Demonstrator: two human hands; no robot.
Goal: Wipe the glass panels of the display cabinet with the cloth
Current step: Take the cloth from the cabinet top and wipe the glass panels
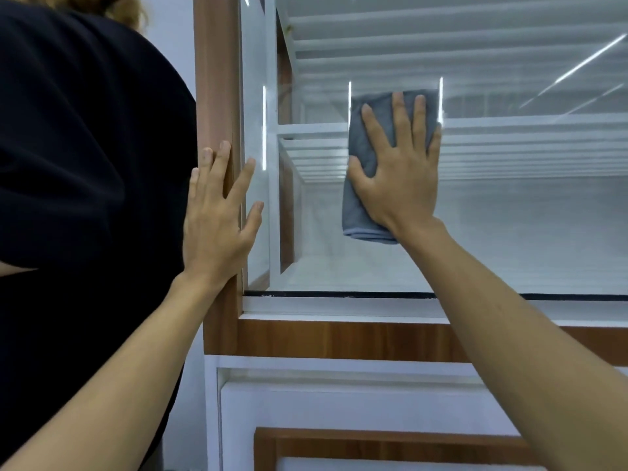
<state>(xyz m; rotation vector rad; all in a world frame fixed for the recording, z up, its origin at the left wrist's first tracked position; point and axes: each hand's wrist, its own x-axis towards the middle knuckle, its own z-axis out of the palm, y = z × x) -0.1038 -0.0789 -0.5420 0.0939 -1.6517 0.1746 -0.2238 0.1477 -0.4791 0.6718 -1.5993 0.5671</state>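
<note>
The grey cloth (359, 202) lies folded against the front glass panel (509, 226) of the display cabinet (339, 338), toward the panel's left part and about mid-height. The right hand (401, 178) presses it flat there, fingers straight and spread, pointing upward, with the thumb out to the left; cloth shows above the fingertips, along the left side and below the heel of the palm.

The left hand (217, 226) rests flat and spread on the cabinet's brown wooden corner post (215, 79), its index finger and thumb reaching across onto the narrow glass beside the post.

Behind the glass run white shelves (312, 129), and thin bright streaks of reflected light cross the pane. A black strip (339, 294) edges the bottom of the glass, above a white ledge and a wood-grain rail. Lower down the cabinet front is white, with another wood-framed panel (390, 436).

Another person in a black shirt (85, 164) stands close on the left, just beside the post, filling that side. A pale wall (170, 39) shows between them.
</note>
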